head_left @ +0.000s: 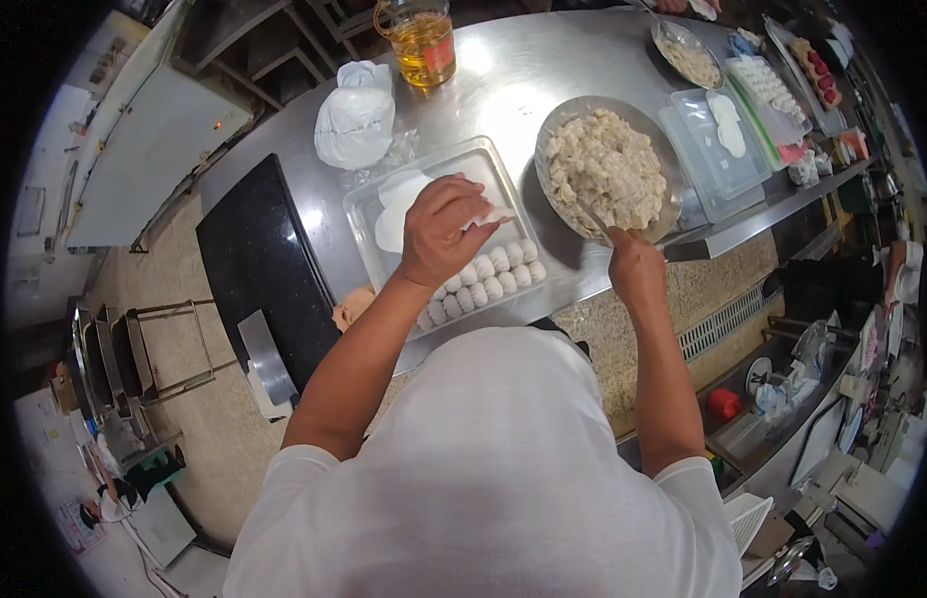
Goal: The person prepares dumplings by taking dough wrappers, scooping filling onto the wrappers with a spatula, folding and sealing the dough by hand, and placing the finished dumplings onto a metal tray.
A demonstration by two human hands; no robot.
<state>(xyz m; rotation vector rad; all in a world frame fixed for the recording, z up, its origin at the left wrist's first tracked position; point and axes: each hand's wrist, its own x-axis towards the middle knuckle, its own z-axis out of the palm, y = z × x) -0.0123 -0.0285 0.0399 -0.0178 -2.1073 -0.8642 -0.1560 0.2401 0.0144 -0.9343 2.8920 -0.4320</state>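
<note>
My left hand (442, 227) is over a clear shallow tray (505, 199), fingers curled round a thin white dumpling wrapper (498, 215). Beneath and beside it, round white wrappers (392, 227) lie at the tray's left. Rows of small white dumplings (500, 259) line the tray's near side. My right hand (636, 267) grips a slim utensil (591, 215), perhaps a spatula or spoon. The utensil's tip is sunk in a pale, lumpy filling (613, 164), so its shape is hidden. That filling sits in a round metal bowl (671, 159) right of the tray.
A jug of yellow oil (424, 50) and a tied white plastic bag (356, 115) stand behind the tray. At left lie a black board (249, 249) and a broad-bladed knife (266, 354). Plastic trays (718, 184) and a smaller bowl (688, 55) are at right; another person's hand (673, 6) shows beyond.
</note>
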